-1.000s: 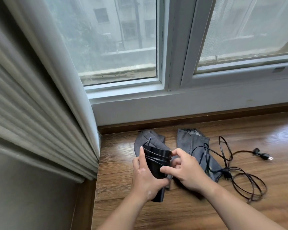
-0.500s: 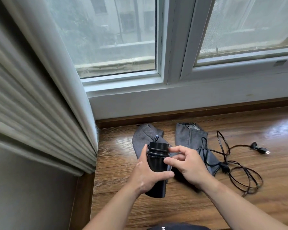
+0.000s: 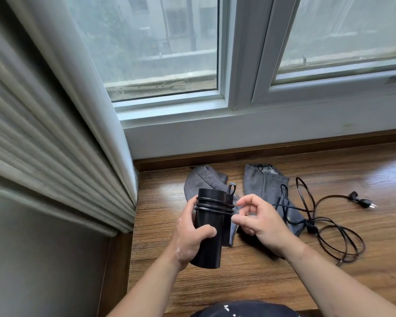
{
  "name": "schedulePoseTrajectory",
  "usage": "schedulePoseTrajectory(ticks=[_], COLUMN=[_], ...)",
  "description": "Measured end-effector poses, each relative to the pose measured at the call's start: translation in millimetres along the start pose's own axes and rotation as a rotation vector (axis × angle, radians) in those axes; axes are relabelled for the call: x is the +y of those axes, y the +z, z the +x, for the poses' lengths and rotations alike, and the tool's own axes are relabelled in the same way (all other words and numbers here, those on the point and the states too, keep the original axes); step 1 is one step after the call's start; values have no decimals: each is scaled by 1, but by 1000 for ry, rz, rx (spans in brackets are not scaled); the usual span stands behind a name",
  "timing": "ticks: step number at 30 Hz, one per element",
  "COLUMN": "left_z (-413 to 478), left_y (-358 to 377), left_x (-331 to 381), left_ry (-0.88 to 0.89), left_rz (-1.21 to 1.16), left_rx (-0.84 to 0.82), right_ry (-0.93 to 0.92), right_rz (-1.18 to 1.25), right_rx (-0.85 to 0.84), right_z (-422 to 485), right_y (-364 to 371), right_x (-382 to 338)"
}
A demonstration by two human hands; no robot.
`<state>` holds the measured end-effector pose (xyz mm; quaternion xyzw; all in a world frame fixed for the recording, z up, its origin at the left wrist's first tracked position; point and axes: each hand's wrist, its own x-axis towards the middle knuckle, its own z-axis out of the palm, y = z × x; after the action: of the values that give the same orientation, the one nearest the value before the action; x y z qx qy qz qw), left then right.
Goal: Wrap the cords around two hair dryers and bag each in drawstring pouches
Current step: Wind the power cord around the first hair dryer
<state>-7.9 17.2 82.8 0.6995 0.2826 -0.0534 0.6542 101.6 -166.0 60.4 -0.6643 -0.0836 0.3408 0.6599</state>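
My left hand [image 3: 190,239] grips a black hair dryer [image 3: 209,227] by its barrel and holds it upright above the wooden sill. Its cord [image 3: 212,205] is wound in several turns around the top, and the plug end [image 3: 231,188] sticks up behind. My right hand [image 3: 261,225] is just right of the dryer, its curled fingertips pinching the cord at the dryer's side. Two grey drawstring pouches lie flat behind, the left pouch [image 3: 200,181] and the right pouch [image 3: 266,186]. A dark shape [image 3: 244,231], mostly hidden under my right hand, may be the second dryer. Its loose cord [image 3: 336,234] sprawls to the right.
The loose cord's plug [image 3: 365,203] lies far right on the wooden sill [image 3: 238,275]. A pleated curtain [image 3: 62,143] hangs at the left edge, and the window frame [image 3: 238,124] closes the back. A dark garment [image 3: 242,310] shows at the bottom edge.
The dryer has been turned more upright in my left hand. My right hand has drawn back a little to the right, still at the cord.
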Motion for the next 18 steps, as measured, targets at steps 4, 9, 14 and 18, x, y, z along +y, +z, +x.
schedulePoseTrajectory(ticks=[4,9,14,18], left_z=[-2,-2,-5,-1], left_y=[-2,-1,7,16], left_x=[-1,-1,9,6], left_ry=[15,52,97,147], left_rz=[-121,-159,260,444], left_rx=[-72,-147,-21,102], right_ry=[78,46,-17,-27], right_rz=[-5,-12,42,-84], right_rx=[11,-103,74,121], right_z=[2,1,0,-3], right_y=[5,11,16,22], right_x=[2,-1,-5,-3])
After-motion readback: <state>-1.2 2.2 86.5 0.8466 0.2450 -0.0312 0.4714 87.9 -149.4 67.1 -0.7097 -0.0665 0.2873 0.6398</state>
